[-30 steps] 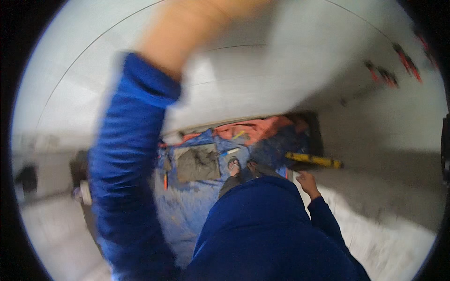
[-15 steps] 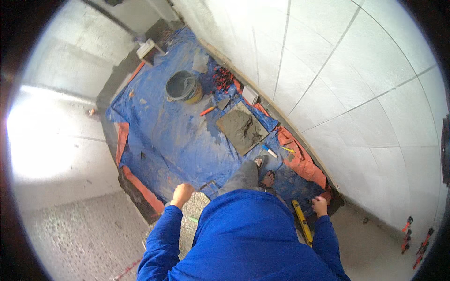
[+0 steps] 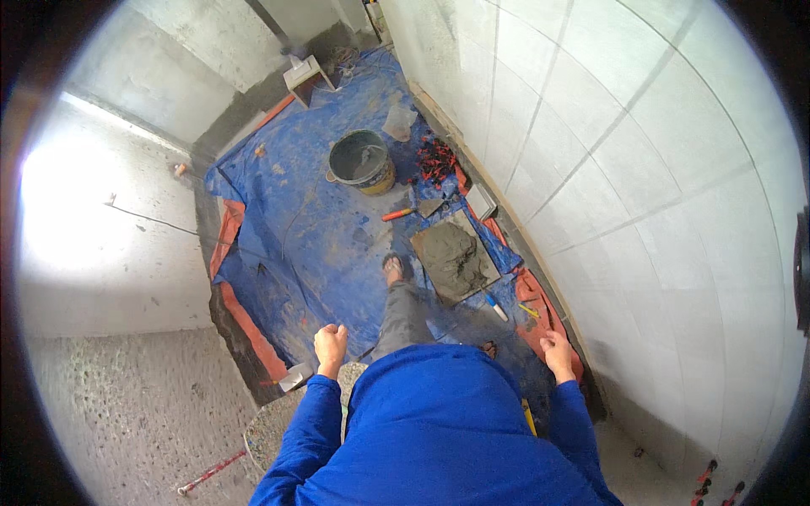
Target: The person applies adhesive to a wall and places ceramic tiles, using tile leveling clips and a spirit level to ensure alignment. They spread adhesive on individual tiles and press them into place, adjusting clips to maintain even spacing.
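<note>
My left hand [image 3: 330,346] is closed at the lower left, above the speckled slab [image 3: 268,434]. My right hand [image 3: 557,354] has curled fingers, nearest the orange sheeting [image 3: 540,331] by the tiled wall. Whether either holds anything is hidden. Between and beyond them, a board [image 3: 425,263] bears grey mortar [image 3: 449,251]. Near it lie a blue-and-white handled tool [image 3: 496,308], a yellow item [image 3: 530,310] and a trowel [image 3: 429,207] beside an orange handle [image 3: 396,214]. A yellow level [image 3: 528,415] is partly hidden by my blue clothing.
A bucket [image 3: 359,160] and red-and-black clips [image 3: 435,160] stand or lie on the blue tarp [image 3: 295,211]. A small stool [image 3: 304,72] is at the far end. A tiled wall [image 3: 641,185] rises at the right, a rough grey wall [image 3: 126,253] at the left. One foot [image 3: 392,267] is forward.
My left arm, raised across the view a second ago, is now low. My view has turned along the tarp. Since half a second ago my left foot has stepped forward toward the bucket.
</note>
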Motion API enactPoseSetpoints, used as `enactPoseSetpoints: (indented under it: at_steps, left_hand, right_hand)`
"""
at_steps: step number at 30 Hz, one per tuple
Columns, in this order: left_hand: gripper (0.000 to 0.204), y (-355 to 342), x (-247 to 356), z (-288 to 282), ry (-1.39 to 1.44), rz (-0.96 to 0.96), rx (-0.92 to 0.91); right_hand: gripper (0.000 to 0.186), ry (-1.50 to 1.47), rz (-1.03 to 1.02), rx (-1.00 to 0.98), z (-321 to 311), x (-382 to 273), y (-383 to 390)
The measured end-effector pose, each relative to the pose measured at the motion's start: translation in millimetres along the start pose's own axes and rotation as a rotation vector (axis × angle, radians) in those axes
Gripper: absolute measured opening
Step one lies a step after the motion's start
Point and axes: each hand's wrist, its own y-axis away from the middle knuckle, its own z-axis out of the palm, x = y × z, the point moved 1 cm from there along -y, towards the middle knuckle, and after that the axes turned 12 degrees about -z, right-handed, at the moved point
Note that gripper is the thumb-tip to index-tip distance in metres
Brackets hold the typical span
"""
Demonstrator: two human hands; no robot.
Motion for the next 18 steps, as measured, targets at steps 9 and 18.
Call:
enactPoseSetpoints:
  at_steps: [9,18]
  left_hand:
    - [0.042,-308.6,77.3,23.8,0.123,0.181,-0.133]
    - [0.021,-637.8,183.2,53.8,0.127,0.248,-0.470]
  right_hand:
    - [0.040,-0.223,0.315,0.147,96.5,-97.5,-67.4]
    - [0.035,0.310,0.042,-0.141,265.0,-272.6,-263.2]
